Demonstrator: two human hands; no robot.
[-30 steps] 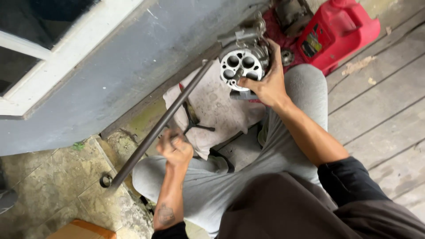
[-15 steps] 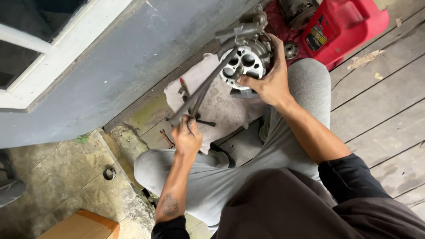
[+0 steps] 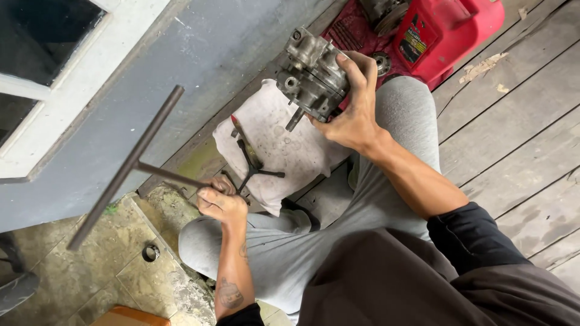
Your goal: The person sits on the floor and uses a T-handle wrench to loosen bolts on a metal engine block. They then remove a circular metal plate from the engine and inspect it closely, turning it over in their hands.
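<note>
Since the earlier frame, the T-handle wrench (image 3: 130, 166) had been swung out to the left, away from the engine part, its crossbar raised before the blue-grey wall (image 3: 199, 54). Its shaft was clamped in the closed left hand (image 3: 220, 202). Further right, a three-way wrench (image 3: 251, 169) lay on the stained white cloth (image 3: 284, 145). The metal engine part (image 3: 314, 75) was held aloft above the knee, gripped by the right hand (image 3: 353, 111). Supported one-handed, the heavy casting could be judged liable to slip and drop.
</note>
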